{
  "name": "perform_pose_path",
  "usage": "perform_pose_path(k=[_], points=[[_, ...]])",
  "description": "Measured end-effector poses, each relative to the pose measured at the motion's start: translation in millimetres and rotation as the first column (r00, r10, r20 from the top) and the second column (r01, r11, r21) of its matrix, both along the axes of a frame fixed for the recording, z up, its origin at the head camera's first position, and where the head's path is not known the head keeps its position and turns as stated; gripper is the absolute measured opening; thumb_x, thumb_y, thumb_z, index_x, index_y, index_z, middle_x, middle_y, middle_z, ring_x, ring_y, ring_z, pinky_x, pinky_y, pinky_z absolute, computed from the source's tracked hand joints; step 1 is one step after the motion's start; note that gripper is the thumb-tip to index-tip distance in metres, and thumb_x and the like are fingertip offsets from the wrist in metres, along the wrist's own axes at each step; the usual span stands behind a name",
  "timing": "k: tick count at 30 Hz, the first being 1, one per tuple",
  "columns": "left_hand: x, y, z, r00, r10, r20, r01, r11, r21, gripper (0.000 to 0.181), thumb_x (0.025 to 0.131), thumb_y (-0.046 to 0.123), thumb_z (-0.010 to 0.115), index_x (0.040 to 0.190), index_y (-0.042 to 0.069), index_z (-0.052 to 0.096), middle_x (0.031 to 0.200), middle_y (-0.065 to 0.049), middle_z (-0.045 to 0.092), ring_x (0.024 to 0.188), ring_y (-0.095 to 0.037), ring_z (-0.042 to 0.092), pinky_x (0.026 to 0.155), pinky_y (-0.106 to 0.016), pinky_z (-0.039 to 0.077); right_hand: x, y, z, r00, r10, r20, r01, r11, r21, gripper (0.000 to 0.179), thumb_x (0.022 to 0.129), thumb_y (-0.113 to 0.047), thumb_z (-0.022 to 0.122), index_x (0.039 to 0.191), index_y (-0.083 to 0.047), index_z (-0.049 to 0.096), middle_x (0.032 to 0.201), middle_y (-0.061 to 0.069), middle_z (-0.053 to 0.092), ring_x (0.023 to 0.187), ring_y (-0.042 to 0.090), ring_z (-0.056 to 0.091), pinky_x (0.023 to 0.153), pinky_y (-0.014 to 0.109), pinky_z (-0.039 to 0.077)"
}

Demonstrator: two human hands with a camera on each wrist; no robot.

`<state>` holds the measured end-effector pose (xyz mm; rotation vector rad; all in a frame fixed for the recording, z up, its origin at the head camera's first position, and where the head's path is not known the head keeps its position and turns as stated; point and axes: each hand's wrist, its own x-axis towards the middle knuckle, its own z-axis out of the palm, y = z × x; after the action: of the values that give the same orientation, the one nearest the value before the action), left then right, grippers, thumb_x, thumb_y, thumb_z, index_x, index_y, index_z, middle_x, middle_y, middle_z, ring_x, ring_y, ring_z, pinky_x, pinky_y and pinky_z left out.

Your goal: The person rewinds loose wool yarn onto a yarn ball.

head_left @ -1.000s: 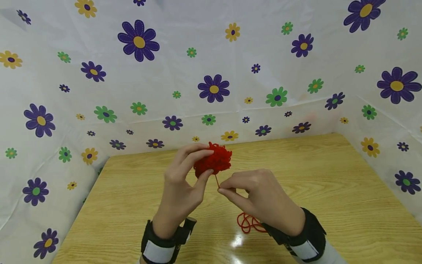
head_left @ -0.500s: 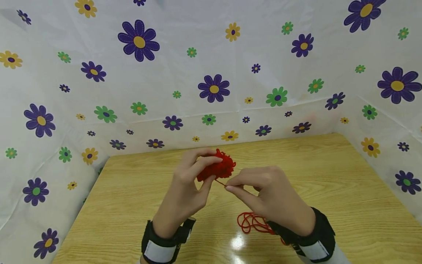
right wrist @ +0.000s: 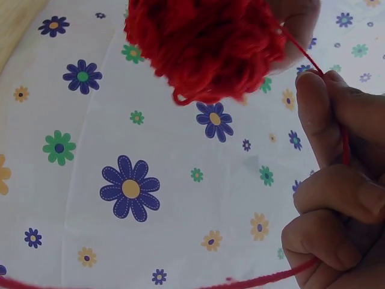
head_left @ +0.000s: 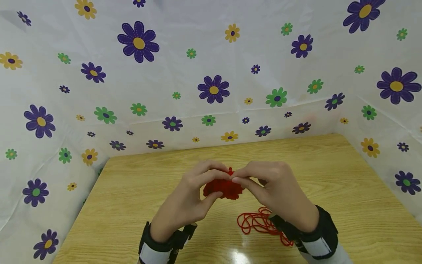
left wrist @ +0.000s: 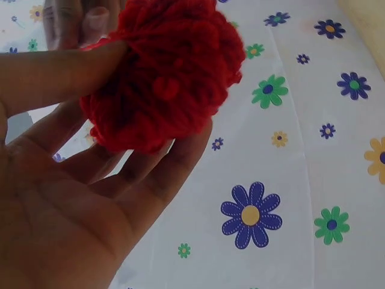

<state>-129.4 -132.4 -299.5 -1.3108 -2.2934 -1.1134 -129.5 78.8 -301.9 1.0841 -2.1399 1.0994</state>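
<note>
Both hands (head_left: 188,200) (head_left: 277,190) closer together now

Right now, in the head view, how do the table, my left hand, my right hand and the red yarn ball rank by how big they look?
Largest to smallest:
1. Table
2. Left hand and right hand, too alike to rank
3. Red yarn ball, though partly covered

Left hand (head_left: 189,198) grips the loopy red yarn ball (head_left: 227,189), and the right hand (head_left: 277,186) pinches, thumb to finger, at its upper right edge! Nearer the camera than the ball, a tangle of thin red yarn (head_left: 259,223) lies on the yellowish wood-grain tabletop (head_left: 125,205); beyond the ball, white flower-printed cloth (head_left: 184,73) rises.
</note>
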Motion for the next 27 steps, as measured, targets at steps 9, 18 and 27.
perform_pose_path(k=[9,18,27], points=[[15.7,4.3,15.2,0.99,-0.107,0.097,0.103,0.994,0.046,0.037,0.068,-0.012,0.067,0.1,0.005,0.059,0.107,-0.005,0.055,0.099,-0.015,0.05,0.078,-0.026,0.048,-6.7,-0.3,-1.2,1.0,-0.003,-0.025,0.001,0.998,-0.06,0.017,0.073,-0.006,0.07,0.085,-0.018,0.069,0.072,-0.013,0.061,0.047,0.0,0.034,0.041,0.011,0.026],[21.8,3.4,24.8,0.984,-0.153,0.094,0.14,0.982,0.13,0.035,0.068,-0.011,0.068,0.099,0.001,0.057,0.105,-0.009,0.056,0.098,-0.018,0.052,0.078,-0.03,0.048,-3.9,-2.2,8.5,1.0,0.006,-0.008,-0.007,0.995,-0.097,0.016,0.072,-0.001,0.07,0.081,-0.013,0.069,0.071,-0.012,0.061,0.047,0.001,0.034,0.04,0.014,0.028],[23.8,2.5,27.4,0.978,-0.176,0.108,0.153,0.969,0.193,0.034,0.068,-0.01,0.068,0.099,0.0,0.057,0.105,-0.012,0.056,0.097,-0.02,0.054,0.074,-0.034,0.05,-6.5,-1.4,5.1,0.999,0.02,0.037,-0.016,0.995,-0.099,0.011,0.076,-0.005,0.068,0.083,-0.013,0.069,0.071,-0.011,0.061,0.046,0.003,0.034,0.039,0.015,0.027]])
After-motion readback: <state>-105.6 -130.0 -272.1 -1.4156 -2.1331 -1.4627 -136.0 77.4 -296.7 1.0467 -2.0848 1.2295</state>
